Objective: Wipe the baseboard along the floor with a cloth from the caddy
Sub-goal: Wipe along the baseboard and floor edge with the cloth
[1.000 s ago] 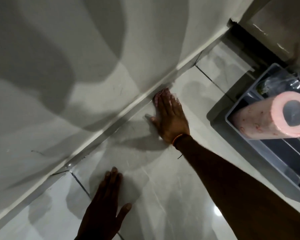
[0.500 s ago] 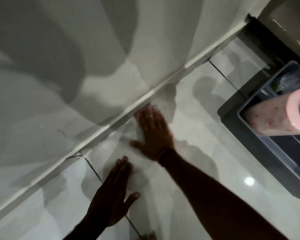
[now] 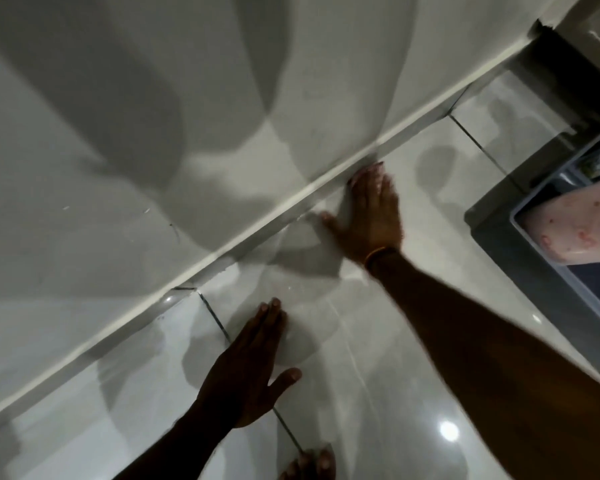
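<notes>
The baseboard is running as a pale strip on a diagonal from the lower left to the upper right, where the grey wall is meeting the glossy tiled floor. The right hand is lying flat on the floor with its fingertips pressing right up against the foot of the baseboard, the fingers held together and the thumb sticking out to the left. Something whitish is showing under and beside the palm (it may be the cloth, but it is blending into the pale tile and I cannot tell for sure), so what this hand is gripping, if anything, is unclear. A thin orange band is circling the right wrist.

The left hand is resting palm down on the floor nearer the camera, well apart from the baseboard, fingers extended and close together, thumb spread out to the right, holding nothing. It is lying across a dark grout line.

At the right edge, a clear-walled caddy is sitting on the floor, and a pink patterned roll is lying inside it, only partly in view. At the bottom edge, the toes of a bare foot are peeking in. Bright lamp reflections are glinting on the tiles.
</notes>
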{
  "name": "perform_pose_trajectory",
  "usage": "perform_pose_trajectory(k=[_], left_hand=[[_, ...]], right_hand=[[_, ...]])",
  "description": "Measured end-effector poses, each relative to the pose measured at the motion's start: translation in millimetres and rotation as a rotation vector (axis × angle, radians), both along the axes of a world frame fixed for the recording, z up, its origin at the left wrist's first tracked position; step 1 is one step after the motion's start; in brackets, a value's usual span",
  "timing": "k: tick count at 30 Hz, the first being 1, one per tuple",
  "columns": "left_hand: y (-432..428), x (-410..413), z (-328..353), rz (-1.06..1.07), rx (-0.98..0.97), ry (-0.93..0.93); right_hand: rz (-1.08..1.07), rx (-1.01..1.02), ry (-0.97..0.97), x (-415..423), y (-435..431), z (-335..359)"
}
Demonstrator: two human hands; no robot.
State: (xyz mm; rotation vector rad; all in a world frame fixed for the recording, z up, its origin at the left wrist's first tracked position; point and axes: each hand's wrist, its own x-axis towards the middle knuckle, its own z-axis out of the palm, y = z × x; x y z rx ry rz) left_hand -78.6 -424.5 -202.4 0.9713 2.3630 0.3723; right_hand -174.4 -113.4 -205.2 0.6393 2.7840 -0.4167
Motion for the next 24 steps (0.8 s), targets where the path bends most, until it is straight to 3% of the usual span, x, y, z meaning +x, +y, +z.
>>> perform_pose_trajectory(k=[5,8,10,14,16,21,24], left_hand=[[-17,8,6,0.042,-0.054,-0.035],[-31,14,7,0.069,-0.082,-0.02],[-36,16,7,0.046,-0.084,0.019],[-34,17,4,0.043,-0.07,0.047],[-35,18,4,0.048,-0.072,0.043],[-38,23,6,0.085,-0.093,0.013],[-43,21,7,0.063,-0.13,-0.02]], right_hand=[[0.402,-0.171,0.019,54,-137,-7],[0.512,-0.183,0.049,59,-151,-11],[0.444,-0.142,0.071,51,-126,-13],[0.036,-0.057,0.016,21,-81,-9],[0.011,-0.055,0.009,21,-97,-5],[0.522,-0.159,0.039,69,-168,-11],[0.596,-0.155,0.089,67,-159,-18]])
